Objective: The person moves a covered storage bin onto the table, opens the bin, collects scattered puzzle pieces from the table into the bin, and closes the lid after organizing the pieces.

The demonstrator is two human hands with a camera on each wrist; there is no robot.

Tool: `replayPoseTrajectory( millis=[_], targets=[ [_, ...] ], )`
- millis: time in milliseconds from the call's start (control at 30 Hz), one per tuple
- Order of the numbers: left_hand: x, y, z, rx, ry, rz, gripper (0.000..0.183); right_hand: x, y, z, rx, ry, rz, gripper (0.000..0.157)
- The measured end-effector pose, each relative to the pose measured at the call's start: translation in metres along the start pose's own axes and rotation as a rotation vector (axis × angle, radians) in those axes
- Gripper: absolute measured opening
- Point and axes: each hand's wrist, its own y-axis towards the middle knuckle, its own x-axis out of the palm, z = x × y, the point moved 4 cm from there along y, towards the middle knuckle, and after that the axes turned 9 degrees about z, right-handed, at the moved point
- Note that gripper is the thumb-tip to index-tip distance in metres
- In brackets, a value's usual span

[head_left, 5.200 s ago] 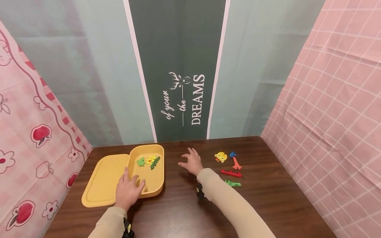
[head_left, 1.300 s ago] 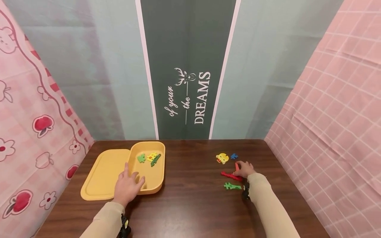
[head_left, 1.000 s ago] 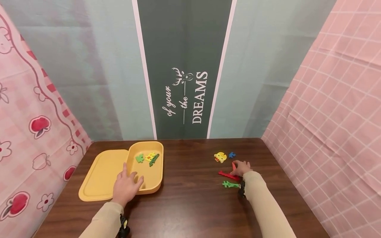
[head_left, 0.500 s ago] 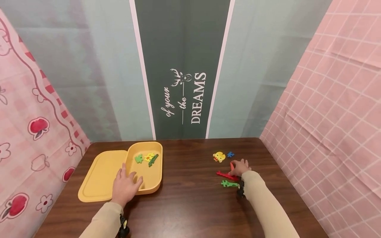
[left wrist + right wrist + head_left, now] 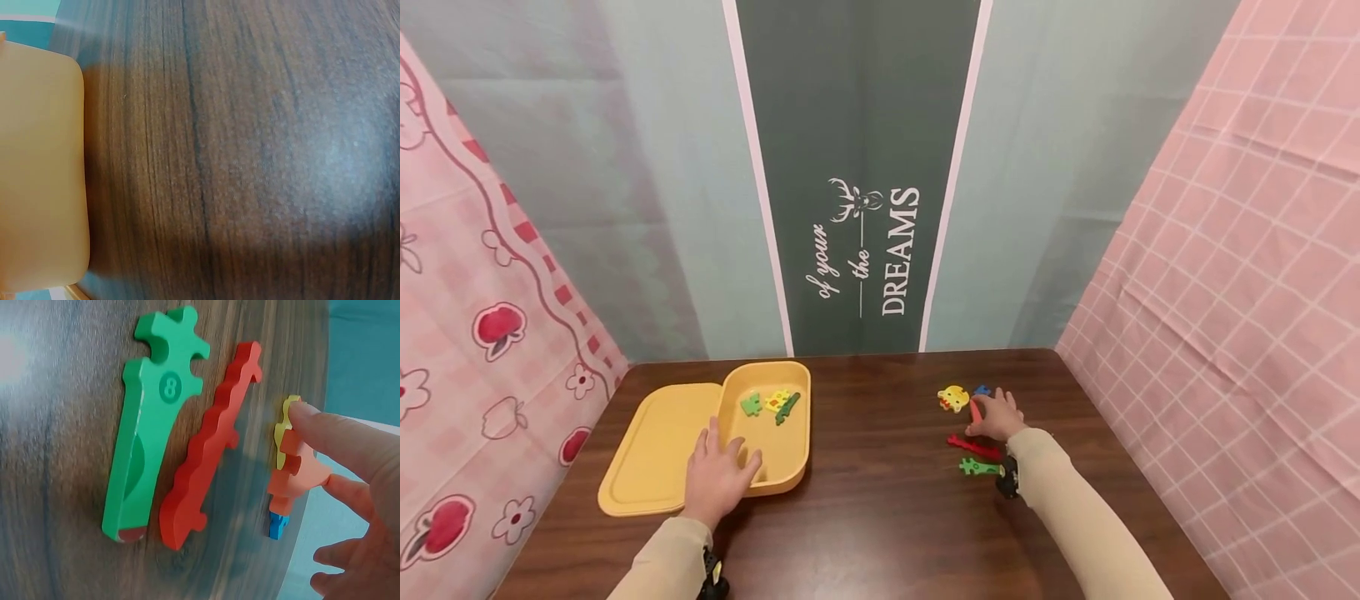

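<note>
My right hand point(image 5: 997, 417) pinches an orange puzzle piece point(image 5: 300, 465) between thumb and index finger, as the right wrist view shows. Close by lie a red wavy puzzle piece point(image 5: 212, 440), a green puzzle piece marked 8 point(image 5: 150, 419), a yellow animal-head piece point(image 5: 953, 398) and a small blue piece point(image 5: 982, 389). My left hand point(image 5: 718, 479), fingers spread, is at the near left corner of a yellow box point(image 5: 805, 433); whether it touches the rim I cannot tell. Inside the box are a light green piece point(image 5: 751, 405), a yellow spotted piece point(image 5: 777, 401) and a dark green piece point(image 5: 787, 408).
The yellow lid point(image 5: 658, 454) lies flat on the dark wooden table point(image 5: 880, 517), left of the box. Pink curtains point(image 5: 1247, 275) flank both sides, and a grey-green cloth point(image 5: 1022, 167) hangs behind the table.
My right hand has gone from mid-table to the pieces on the right and taken hold of the orange piece, which has lately shifted slightly. My left hand stays by the box.
</note>
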Motion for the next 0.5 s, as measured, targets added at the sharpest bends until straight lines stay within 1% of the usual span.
replayPoseTrajectory(
  millis=[133, 267, 400, 500],
  targets=[
    [-0.003, -0.003, -0.001, -0.012, -0.002, -0.014, 0.057, 0.002, -0.003, -0.006, 0.005, 0.013, -0.017, 0.071],
    [-0.004, -0.006, -0.001, -0.020, -0.006, -0.019, 0.057, 0.003, -0.007, -0.008, 0.005, 0.010, -0.022, 0.071],
    [-0.003, -0.003, 0.000, -0.003, -0.009, -0.013, 0.057, 0.002, -0.010, -0.006, 0.006, 0.006, -0.007, 0.071],
    [-0.003, -0.001, 0.000, 0.001, -0.005, -0.021, 0.058, 0.002, -0.011, -0.007, 0.004, 0.015, -0.012, 0.071]
  ],
)
